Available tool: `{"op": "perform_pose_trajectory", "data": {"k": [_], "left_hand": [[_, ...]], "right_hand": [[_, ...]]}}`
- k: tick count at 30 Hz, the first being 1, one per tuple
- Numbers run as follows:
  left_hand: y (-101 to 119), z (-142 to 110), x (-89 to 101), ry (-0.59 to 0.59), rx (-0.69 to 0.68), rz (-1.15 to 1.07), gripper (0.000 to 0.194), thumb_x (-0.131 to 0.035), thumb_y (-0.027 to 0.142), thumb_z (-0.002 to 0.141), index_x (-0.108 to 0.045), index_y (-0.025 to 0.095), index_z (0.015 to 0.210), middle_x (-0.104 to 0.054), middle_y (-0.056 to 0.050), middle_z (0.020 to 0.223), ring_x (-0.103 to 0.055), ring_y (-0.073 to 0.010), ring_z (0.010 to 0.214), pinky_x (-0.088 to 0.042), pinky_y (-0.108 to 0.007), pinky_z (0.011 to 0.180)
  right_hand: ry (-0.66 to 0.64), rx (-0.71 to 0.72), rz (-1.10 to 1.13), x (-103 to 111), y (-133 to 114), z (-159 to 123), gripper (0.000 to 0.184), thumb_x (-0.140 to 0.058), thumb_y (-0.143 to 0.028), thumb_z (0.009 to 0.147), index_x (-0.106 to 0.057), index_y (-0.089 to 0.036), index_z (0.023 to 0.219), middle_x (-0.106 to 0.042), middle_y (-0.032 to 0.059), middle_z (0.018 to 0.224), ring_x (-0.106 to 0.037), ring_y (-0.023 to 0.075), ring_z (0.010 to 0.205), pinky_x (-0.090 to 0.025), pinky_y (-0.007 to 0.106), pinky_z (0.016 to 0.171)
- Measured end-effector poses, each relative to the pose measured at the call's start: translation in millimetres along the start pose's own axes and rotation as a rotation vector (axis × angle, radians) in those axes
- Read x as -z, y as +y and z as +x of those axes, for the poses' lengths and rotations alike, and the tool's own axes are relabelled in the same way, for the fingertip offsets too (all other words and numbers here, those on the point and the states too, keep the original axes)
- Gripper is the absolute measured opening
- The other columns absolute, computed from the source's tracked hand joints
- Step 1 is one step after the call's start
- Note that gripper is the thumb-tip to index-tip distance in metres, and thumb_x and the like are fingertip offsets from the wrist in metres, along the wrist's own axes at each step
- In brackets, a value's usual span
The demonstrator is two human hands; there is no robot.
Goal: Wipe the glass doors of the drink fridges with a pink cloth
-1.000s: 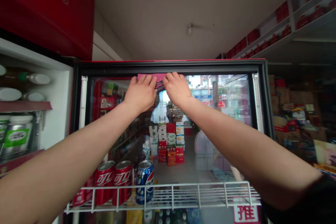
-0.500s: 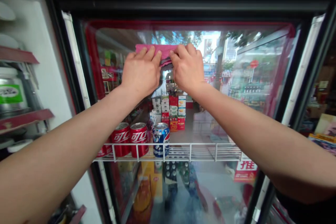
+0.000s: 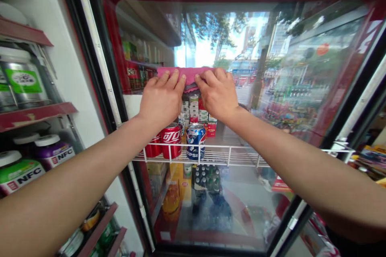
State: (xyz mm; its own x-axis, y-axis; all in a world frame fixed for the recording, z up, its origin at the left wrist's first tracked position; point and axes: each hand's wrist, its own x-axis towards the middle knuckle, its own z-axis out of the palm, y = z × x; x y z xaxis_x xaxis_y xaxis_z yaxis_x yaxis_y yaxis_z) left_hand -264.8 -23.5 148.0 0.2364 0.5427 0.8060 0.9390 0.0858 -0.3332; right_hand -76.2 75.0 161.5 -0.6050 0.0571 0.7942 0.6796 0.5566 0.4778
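The pink cloth (image 3: 191, 75) had moved down the glass pane (image 3: 301, 84), from the top frame nearer to the wire rack (image 3: 244, 156), so the upper glass seemed already passed over. It lay under the fingers of left hand (image 3: 163, 98) and right hand (image 3: 219, 95), which pressed it flat; whether the thumbs pinched, I could not tell.

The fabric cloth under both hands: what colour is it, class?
Mostly pink: the fabric cloth shows best in the head view.
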Motion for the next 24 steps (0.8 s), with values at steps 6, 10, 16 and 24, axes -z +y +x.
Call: {"op": "perform_pose_trajectory", "data": {"k": [6,10,16,24], "left_hand": [[8.8,-23.7,-7.1,-0.015,0.01,-0.053,0.058,-0.035,0.025,0.11,-0.057,0.003,0.158,-0.058,-0.027,0.164,-0.057,-0.0438,0.152,-0.046,-0.062,0.12],[15.5,-39.3,-10.3,-0.021,-0.005,-0.036,0.056,-0.039,0.023,0.108,-0.062,0.004,0.155,-0.064,-0.025,0.159,-0.062,-0.0427,0.147,-0.048,-0.061,0.119],[23.3,-57.0,-15.5,-0.045,-0.002,-0.005,0.057,-0.05,0.028,0.106,-0.061,0.007,0.158,-0.055,-0.025,0.167,-0.058,-0.0431,0.153,-0.045,-0.06,0.128],[28.0,-53.8,-16.4,-0.009,-0.004,0.081,0.07,-0.058,0.051,0.105,-0.061,0.008,0.158,-0.047,-0.029,0.171,-0.053,-0.0469,0.156,-0.043,-0.064,0.131]], "right_hand": [[-0.096,0.101,-0.046,-0.6,-9.6,-15.7,0.046,-0.033,-0.021,0.116,-0.059,-0.012,0.152,-0.068,0.0163,0.127,-0.049,0.0354,0.12,-0.039,0.05,0.094],[-0.119,0.167,-0.056,2.2,-14.2,-30.5,0.045,-0.034,-0.019,0.114,-0.063,-0.01,0.148,-0.069,0.0167,0.125,-0.051,0.0346,0.115,-0.04,0.05,0.091],[-0.138,0.269,-0.039,5.9,-14.4,-48.5,0.045,-0.046,-0.018,0.11,-0.063,-0.009,0.151,-0.072,0.0189,0.131,-0.057,0.0326,0.113,-0.048,0.049,0.093],[0.006,0.338,-0.072,-10.8,-7.0,-47.8,0.046,-0.055,-0.018,0.106,-0.065,-0.009,0.15,-0.073,0.0182,0.14,-0.063,0.0321,0.121,-0.056,0.047,0.096]]}}
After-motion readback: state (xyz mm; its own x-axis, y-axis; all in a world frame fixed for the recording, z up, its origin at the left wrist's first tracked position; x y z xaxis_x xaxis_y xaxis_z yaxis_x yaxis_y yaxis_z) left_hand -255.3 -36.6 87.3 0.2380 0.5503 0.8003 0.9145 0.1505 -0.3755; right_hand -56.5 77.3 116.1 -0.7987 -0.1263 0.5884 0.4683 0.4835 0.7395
